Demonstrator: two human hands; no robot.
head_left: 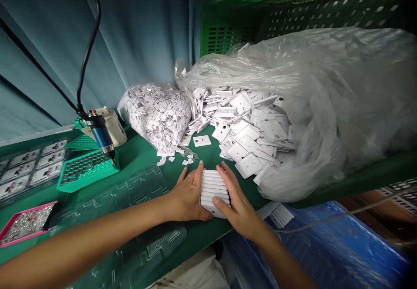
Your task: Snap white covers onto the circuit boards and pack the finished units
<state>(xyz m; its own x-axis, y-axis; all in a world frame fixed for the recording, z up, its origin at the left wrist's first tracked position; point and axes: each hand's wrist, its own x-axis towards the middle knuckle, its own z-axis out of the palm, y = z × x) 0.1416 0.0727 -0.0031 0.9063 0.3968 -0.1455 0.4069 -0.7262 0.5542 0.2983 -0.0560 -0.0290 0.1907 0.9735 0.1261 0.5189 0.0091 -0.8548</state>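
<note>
A stack of white plastic plates (215,187), set edge to edge in a row, is held between my two hands near the table's front edge. My left hand (190,195) presses along its left side, the thumb low at the near end. On the right side, my right hand (236,202) wraps round it with the thumb over the near end. Beyond the hands lies a heap of loose white plates (247,137), spilling from a large clear plastic bag (325,85). A single white plate (202,140) rests flat in front of the heap.
A clear bag of small white pieces (159,113) stands behind my left hand. To the left are an electric screwdriver (101,135) on its cable, a teal screw tray (87,169), a pink tray of small metal parts (28,224) and a clear blister tray (130,211). A green crate (221,37) borders the back right.
</note>
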